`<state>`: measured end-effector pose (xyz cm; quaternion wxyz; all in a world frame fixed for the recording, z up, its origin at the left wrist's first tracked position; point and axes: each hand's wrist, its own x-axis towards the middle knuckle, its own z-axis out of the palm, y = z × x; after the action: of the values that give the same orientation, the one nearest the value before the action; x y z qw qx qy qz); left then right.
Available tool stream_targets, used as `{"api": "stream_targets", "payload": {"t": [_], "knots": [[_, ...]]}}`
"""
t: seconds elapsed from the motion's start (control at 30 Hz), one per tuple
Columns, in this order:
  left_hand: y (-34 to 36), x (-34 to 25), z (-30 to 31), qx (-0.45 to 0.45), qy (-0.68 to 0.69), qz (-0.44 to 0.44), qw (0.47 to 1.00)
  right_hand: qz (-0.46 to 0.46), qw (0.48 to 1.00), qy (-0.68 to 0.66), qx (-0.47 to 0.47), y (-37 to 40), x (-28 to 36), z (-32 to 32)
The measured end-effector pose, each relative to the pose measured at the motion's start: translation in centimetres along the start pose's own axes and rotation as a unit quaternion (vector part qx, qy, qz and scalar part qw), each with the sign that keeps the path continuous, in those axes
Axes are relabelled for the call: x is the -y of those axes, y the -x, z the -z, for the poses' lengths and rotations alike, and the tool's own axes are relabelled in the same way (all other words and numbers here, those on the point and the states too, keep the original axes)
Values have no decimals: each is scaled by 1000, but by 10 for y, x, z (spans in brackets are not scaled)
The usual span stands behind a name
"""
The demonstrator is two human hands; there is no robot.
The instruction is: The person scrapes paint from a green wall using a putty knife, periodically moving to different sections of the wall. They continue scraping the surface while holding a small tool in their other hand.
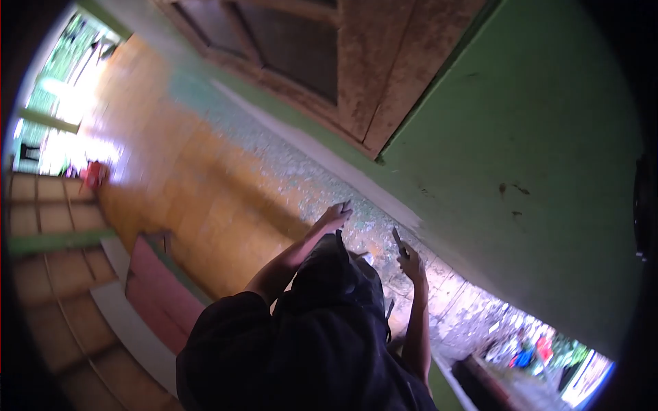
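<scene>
Two bare hands reach forward from a dark shirt over a tiled floor strewn with pale flakes and debris. My left hand (336,216) is closed near the middle of the view, with a small thing at its fingertips that is too small to name. To its right, my right hand (411,262) is wrapped round a narrow scraper-like tool (398,240), which points up and away from the fingers. The hands are apart, close to the base of a green wall (528,171). Flakes (301,178) lie along the foot of the wall.
A brown wooden window frame (384,75) sits in the green wall above. At the left are a pink panel (161,291), a lattice partition (62,294) and a red object (94,175) by a bright opening. Coloured items (524,357) lie at the lower right.
</scene>
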<state>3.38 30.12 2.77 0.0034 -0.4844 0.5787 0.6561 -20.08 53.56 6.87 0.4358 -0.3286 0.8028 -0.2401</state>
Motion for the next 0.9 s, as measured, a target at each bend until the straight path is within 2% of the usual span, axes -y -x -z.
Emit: {"api": "stream_targets", "payload": {"t": [0.07, 0.1, 0.17, 0.2, 0.3, 0.33, 0.4, 0.43, 0.53, 0.57, 0.6, 0.67, 0.7, 0.8, 0.9], "knots": [[6, -5, -23, -31, 167, -19, 985, -6, 996, 10, 90, -12, 59, 26], [20, -25, -25, 21, 175, 3, 984, 73, 994, 44, 72, -32, 65, 27], [37, -54, -43, 16, 262, 20, 965, 214, 971, 97, 41, -56, 63, 13], [39, -59, -54, 19, 330, 23, 943, 211, 972, 96, 48, -56, 75, 9], [29, -65, -71, 23, 388, -11, 921, 204, 971, 109, 57, -54, 114, -11], [28, -73, -77, -24, 400, -13, 916, 207, 967, 129, 80, -55, 118, -19], [4, -58, -88, -108, 350, -77, 927, 202, 970, 129, 52, -60, 119, -42], [-2, -52, -98, -171, 392, -85, 900, 207, 970, 117, 42, -62, 117, -50], [-33, -6, -111, -220, 368, -23, 903, 158, 967, 106, 172, -74, 109, -53], [-32, -1, -102, -197, 334, 22, 922, 153, 946, 122, 258, -76, 116, -45], [-30, -1, -91, -172, 300, 65, 936, 155, 943, 122, 268, -79, 106, -42], [-47, 23, -99, -237, 325, 50, 914, 170, 935, 119, 288, -90, 78, -43], [-52, 26, -90, -208, 340, 102, 911, 128, 938, 119, 299, -98, 66, -40], [-103, 62, -109, -389, 211, -90, 892, 109, 937, 172, 285, -133, -18, -27], [-153, 67, -119, -426, 171, -152, 875, 83, 925, 235, 287, -157, -60, -10]]}}
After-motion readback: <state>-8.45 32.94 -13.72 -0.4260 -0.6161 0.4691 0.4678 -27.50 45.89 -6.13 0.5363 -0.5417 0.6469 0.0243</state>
